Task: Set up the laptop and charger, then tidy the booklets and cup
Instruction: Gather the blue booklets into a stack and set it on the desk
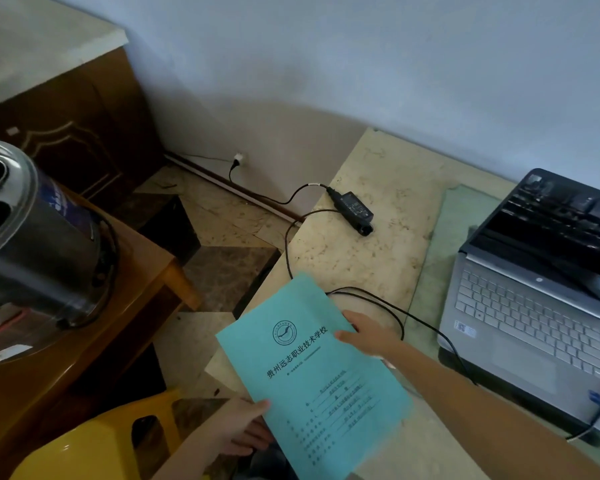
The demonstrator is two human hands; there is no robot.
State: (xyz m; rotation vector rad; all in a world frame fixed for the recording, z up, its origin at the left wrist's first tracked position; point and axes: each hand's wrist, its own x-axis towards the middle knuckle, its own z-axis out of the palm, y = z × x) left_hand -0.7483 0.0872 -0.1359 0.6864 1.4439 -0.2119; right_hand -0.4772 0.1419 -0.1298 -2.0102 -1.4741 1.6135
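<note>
Pale wall [361, 64] backs a marble worktop [378, 244] in a tiled room. On the worktop, at the right, an open laptop [534, 306] sits with its screen dark. A black charger [355, 209] lies near the worktop's far left corner; one cord runs from it to a wall socket [239, 159], another loops across the worktop toward the laptop's near side. A teal booklet [312, 379] juts over the worktop's near left edge, held by both hands: the left hand [243, 427] is clamped on its lower left edge, thumb on the cover, and the right hand [368, 332] grips its right edge, thumb on top. To the left, a steel urn [39, 244] stands on a wooden table [84, 358], with a yellow stool [101, 445] below.
</note>
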